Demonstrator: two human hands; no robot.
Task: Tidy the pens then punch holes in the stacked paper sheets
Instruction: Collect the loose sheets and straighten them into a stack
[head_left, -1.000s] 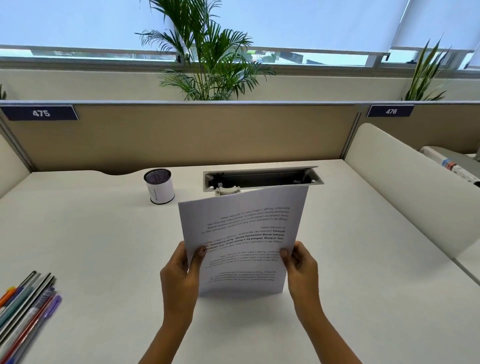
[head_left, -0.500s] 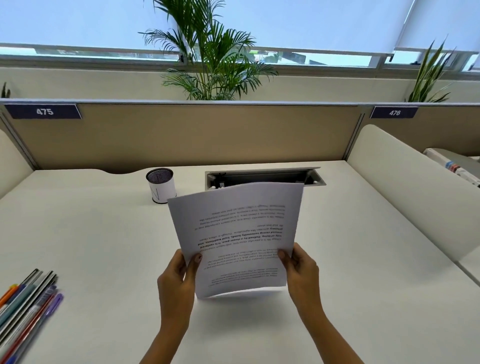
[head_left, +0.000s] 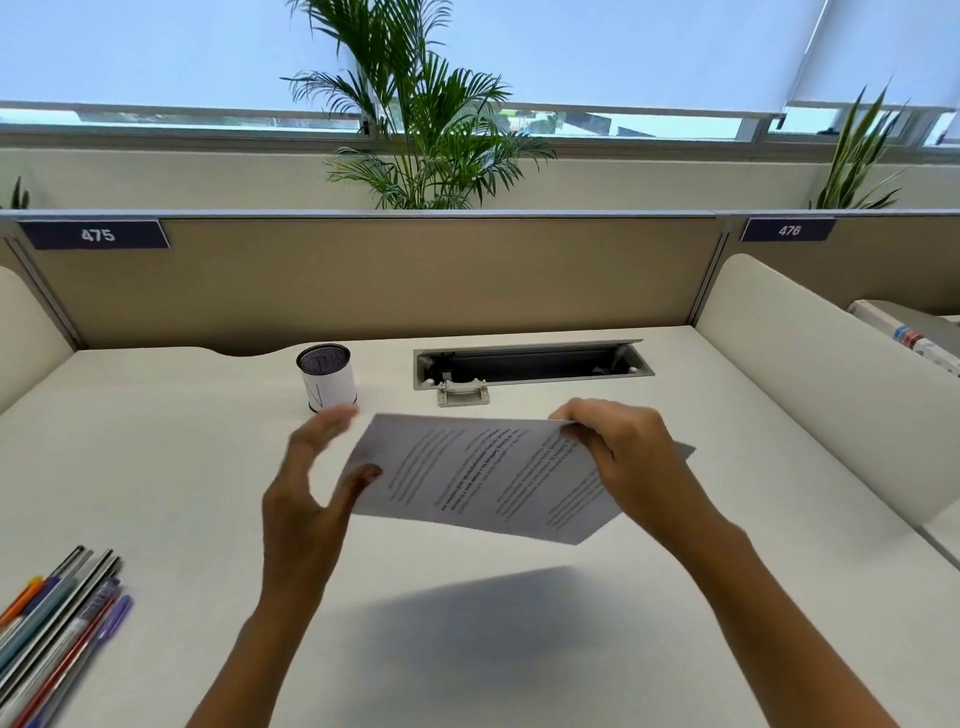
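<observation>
My right hand (head_left: 626, 457) grips the stacked paper sheets (head_left: 483, 480) at their far right edge and holds them nearly flat above the desk, printed side up. My left hand (head_left: 311, 483) is open beside the sheets' left edge, fingers spread and blurred; whether the thumb touches the paper I cannot tell. Several coloured pens (head_left: 57, 629) lie side by side at the desk's near left. A white hole punch (head_left: 463, 393) sits behind the sheets by the cable tray. A mesh pen cup (head_left: 327, 376) stands upright at the back left.
A white desk (head_left: 156, 467) is bounded by a tan partition (head_left: 363, 275) at the back and a cream divider (head_left: 831, 384) on the right. An open grey cable tray (head_left: 532, 361) is set into the desk's back edge.
The sheets were upright in both hands. Now they have swung down to lie nearly flat, turned sideways; my left hand has let go and my right hand has shifted to the far edge.
</observation>
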